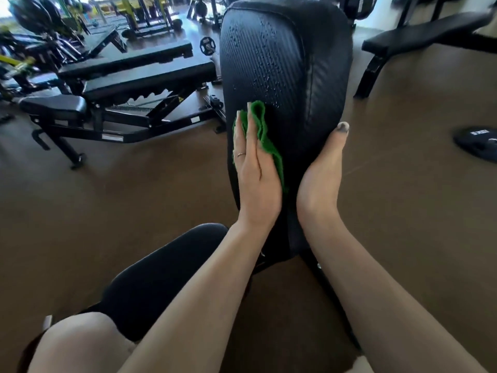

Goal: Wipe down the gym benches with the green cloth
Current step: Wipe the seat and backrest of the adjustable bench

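Wiping is under way: our left hand (252,168) presses the green cloth (265,138) flat-fingered against the bench pad (285,65), while our right hand (321,170), seemingly spread, braces its edge. Droplets above want an upward stroke next. Other benches (139,76) and a weight plate (476,142) stand clear.

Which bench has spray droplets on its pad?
The upright backrest pad the hands are on: droplets bead above the green cloth. The other benches' pads show none.

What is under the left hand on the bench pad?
The green cloth, pressed flat against the black bench pad by the left hand. The part beneath the palm is covered; droplets show above it.
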Available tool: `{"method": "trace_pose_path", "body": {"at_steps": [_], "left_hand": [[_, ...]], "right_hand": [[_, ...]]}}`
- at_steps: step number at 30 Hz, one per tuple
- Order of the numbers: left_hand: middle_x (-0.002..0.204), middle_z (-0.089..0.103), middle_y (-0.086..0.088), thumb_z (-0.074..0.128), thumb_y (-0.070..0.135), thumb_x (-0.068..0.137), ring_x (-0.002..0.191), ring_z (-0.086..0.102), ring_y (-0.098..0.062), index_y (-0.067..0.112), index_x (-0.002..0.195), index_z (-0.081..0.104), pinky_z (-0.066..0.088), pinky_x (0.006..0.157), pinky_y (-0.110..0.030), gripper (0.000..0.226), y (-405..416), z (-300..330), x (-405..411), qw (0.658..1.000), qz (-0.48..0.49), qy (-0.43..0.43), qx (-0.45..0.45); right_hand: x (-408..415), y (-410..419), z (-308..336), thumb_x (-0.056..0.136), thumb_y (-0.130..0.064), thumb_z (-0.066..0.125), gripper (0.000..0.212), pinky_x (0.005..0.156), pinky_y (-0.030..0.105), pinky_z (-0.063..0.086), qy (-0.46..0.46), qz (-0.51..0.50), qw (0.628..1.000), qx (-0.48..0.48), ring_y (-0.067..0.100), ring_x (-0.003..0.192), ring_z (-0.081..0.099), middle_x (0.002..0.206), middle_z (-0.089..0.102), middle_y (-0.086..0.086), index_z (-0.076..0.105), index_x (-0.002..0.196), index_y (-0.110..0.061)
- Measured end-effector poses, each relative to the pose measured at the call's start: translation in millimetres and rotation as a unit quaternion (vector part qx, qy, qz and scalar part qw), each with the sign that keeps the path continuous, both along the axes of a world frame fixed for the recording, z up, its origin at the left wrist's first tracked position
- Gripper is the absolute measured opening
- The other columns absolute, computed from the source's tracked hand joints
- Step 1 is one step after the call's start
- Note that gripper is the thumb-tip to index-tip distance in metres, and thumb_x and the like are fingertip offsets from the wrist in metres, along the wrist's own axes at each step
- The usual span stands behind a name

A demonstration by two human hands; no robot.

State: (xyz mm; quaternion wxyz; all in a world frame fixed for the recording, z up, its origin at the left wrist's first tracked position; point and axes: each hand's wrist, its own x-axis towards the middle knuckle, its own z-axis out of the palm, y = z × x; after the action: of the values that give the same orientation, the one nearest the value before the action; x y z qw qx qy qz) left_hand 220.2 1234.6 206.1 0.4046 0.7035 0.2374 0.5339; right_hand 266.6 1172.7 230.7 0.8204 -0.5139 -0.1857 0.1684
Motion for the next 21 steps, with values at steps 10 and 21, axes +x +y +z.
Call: {"method": "trace_pose_path", "body": {"at_steps": [10,21], "left_hand": [[0.172,0.011,-0.008,0.029,0.023,0.112,0.160,0.002,-0.020,0.024,0.161,0.025,0.006,0.127,-0.055,0.049,-5,65,4,0.992,-0.047,-0.020,0.116],[0.172,0.012,-0.012,0.024,0.024,0.112,0.159,0.001,-0.019,0.030,0.156,0.015,0.007,0.127,-0.057,0.046,56,53,6,0.989,-0.001,0.034,0.142]], "right_hand": [[3,1,73,0.110,-0.018,0.035,0.046,0.098,0.007,0.034,-0.359,-0.214,0.908,0.028,-0.018,0.116,0.046,0.130,0.053,-0.011,0.045,0.150,0.000],[-3,14,73,0.107,-0.022,0.036,0.045,0.083,0.007,0.038,-0.363,-0.309,0.879,-0.013,-0.001,0.102,0.059,0.121,0.067,0.002,0.059,0.144,-0.013]]}}
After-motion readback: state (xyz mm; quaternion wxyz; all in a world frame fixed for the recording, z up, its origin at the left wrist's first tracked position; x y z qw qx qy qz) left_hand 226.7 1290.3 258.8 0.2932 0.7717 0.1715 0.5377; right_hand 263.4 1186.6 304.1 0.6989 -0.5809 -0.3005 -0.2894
